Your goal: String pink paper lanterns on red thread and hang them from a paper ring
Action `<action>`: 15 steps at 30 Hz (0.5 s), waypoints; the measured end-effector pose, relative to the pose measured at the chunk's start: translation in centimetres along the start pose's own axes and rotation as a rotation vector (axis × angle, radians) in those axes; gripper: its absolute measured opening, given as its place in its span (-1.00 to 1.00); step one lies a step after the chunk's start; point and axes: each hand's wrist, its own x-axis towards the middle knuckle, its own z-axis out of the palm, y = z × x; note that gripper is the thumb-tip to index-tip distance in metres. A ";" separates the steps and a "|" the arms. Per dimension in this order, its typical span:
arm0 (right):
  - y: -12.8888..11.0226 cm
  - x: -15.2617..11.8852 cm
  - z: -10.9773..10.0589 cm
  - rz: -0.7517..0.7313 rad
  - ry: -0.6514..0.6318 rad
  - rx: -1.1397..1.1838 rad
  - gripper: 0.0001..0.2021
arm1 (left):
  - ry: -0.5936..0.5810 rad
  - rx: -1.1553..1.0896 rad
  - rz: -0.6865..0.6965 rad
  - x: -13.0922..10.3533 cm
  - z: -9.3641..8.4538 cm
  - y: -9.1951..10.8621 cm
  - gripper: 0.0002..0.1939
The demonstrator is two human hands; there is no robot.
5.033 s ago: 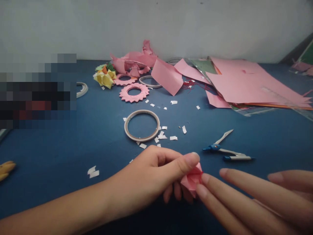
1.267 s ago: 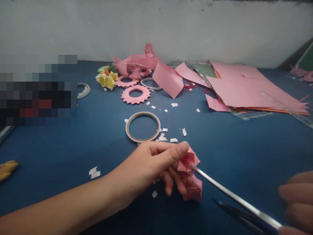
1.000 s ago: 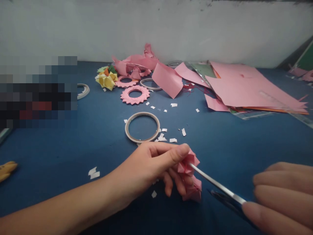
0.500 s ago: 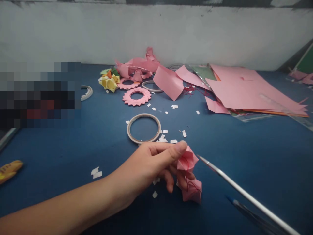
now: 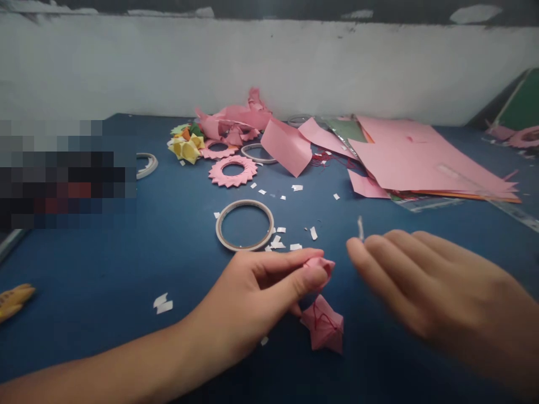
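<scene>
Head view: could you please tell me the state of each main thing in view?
Pink folded piece: pinched in the left hand
Slim pale tool: in the right hand, mostly hidden
Pink paper star: folded, red thread across it
Nearest tape roll: lying flat
Nearest pleated ring: folded, flat
Large pink sheets: piled
White scraps: scattered

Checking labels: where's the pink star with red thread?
Head view, low, right of centre: the pink star shows just below the folded pink piece pinched in the left hand.

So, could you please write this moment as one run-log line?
left hand: pinching folded pink paper | right hand: holding slim tool, apart from paper | pink star: below, red thread across | tape roll: on table
</scene>
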 end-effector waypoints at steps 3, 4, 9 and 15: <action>-0.9 -0.3 0.9 -0.044 -0.002 0.149 -0.72 | 0.073 0.335 0.332 -0.4 -0.1 -0.3 -0.66; -1.2 -0.5 1.3 -0.036 -0.004 0.204 -0.72 | 0.087 0.424 0.448 -0.5 -0.1 -0.4 -0.66; -1.1 -0.9 1.6 0.020 -0.037 0.440 -0.75 | 0.138 0.606 0.654 -0.9 0.1 -0.5 -0.69; 0.3 -0.9 0.0 0.153 0.079 0.526 -0.75 | 0.003 0.804 0.780 -1.9 0.2 -0.8 -0.71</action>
